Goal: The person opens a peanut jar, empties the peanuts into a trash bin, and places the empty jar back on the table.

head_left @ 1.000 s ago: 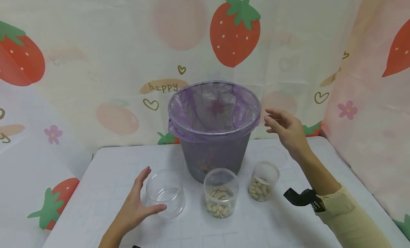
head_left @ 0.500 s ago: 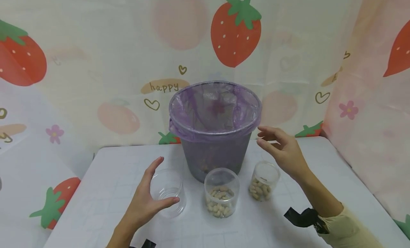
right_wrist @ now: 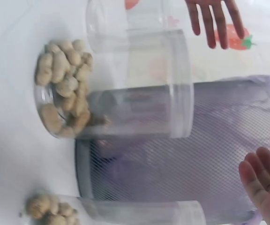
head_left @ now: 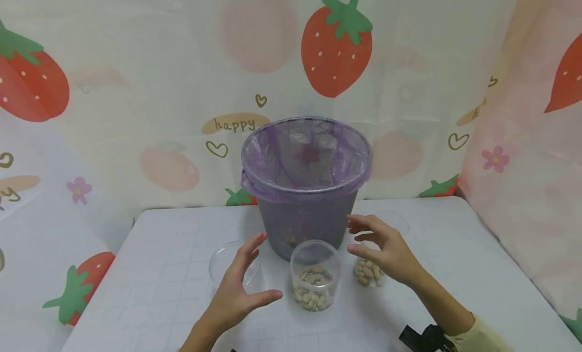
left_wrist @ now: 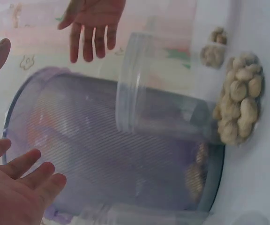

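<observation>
In the head view a clear plastic jar (head_left: pixel 315 276) with unshelled peanuts (left_wrist: pixel 238 98) at its bottom stands upright mid-table. My left hand (head_left: pixel 236 294) hovers left of it, thumb and fingers spread apart, and partly covers an empty clear jar (head_left: pixel 221 261). On the other side, my right hand (head_left: pixel 382 251) is held over a smaller jar of peanuts (head_left: pixel 369 273), hiding most of its upper part. Both palms face the middle jar, and neither hand touches it. In the right wrist view the right hand's fingers (right_wrist: pixel 261 171) are extended, holding nothing.
Behind the jars stands a grey mesh bin (head_left: pixel 302 220) lined with a purple bag (head_left: pixel 306 190). Pale lumps (left_wrist: pixel 194 180) show low through its mesh. A faint clear round outline (head_left: pixel 395 220) lies right of the bin. A strawberry-print cloth (head_left: pixel 182 89) hangs behind the white table (head_left: pixel 150 281).
My left hand has moved right, from beside the empty jar toward the middle one. My right hand has come down and left from beside the bin's rim. The jars have not moved.
</observation>
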Action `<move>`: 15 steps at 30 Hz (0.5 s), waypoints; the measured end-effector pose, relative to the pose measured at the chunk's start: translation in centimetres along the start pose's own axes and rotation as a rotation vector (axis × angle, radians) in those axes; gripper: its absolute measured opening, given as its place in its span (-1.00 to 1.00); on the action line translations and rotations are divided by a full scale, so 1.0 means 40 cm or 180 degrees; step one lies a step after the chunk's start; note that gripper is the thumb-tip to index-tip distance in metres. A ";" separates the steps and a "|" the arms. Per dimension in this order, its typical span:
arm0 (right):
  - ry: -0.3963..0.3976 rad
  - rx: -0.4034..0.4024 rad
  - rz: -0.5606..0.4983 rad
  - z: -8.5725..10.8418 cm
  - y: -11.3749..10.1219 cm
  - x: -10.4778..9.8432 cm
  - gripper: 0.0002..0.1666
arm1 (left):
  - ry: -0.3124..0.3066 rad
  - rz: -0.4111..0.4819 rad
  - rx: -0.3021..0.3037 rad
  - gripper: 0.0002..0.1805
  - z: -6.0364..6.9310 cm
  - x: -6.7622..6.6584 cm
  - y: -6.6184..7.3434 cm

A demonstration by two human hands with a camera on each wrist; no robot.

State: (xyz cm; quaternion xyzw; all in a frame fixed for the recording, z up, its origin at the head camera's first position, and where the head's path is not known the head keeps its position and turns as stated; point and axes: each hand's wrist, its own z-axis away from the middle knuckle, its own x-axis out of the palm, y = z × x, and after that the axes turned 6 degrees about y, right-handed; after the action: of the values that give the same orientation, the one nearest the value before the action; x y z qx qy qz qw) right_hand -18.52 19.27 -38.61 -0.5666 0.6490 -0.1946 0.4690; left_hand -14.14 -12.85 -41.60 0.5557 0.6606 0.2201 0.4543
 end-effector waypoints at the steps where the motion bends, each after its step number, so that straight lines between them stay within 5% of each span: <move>1: -0.0042 0.0002 -0.0024 0.005 0.005 0.005 -0.36 | -0.0027 0.0030 -0.0005 0.10 0.001 0.007 -0.001; 15: -0.0315 0.0176 -0.0169 0.070 0.059 0.066 -0.12 | -0.0185 0.0472 -0.0319 0.02 0.012 0.088 -0.048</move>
State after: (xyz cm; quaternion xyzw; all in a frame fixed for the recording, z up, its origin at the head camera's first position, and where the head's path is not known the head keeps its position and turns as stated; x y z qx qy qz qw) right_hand -17.27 18.30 -42.83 -0.5793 0.6041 -0.1965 0.5107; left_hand -14.67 -10.20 -44.63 0.5859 0.5923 0.2697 0.4829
